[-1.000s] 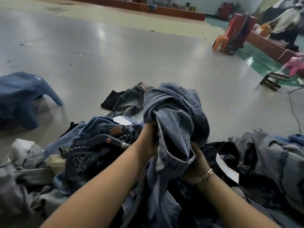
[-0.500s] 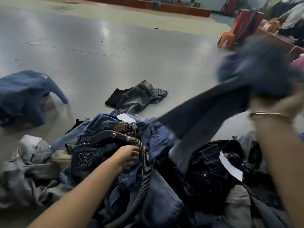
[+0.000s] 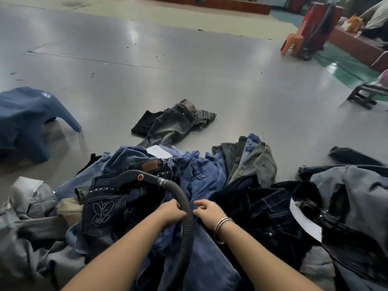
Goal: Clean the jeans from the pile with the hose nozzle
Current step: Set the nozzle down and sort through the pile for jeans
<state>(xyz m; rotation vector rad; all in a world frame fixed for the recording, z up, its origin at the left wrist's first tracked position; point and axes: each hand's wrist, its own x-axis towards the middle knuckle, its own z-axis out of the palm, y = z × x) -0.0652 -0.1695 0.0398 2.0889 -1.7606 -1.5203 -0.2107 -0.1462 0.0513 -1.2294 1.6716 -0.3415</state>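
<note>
**Selection of the next pair: both hands on the pile, nozzle lying idle**

Both hands sit at the near centre of the heap of mixed denim jeans (image 3: 210, 177). The left hand (image 3: 171, 213) is curled, its fingers closing on blue fabric just beside the black ribbed hose (image 3: 184, 206); whether it touches the hose cannot be told. The right hand (image 3: 206, 211), bangles at the wrist, is half-curled on the other side of the hose, fingertips pinching at the cloth.

The dark curved nozzle handle with a red button (image 3: 134, 177) lies unheld on top of the pile, just beyond the hands.

Judgement: the step is pulling a fresh pair free. The medium-blue jeans (image 3: 199, 177) run under the hose, so the hose should be lifted aside first, or the garment will drag it. Grip the waistband, not a loose leg.
</note>
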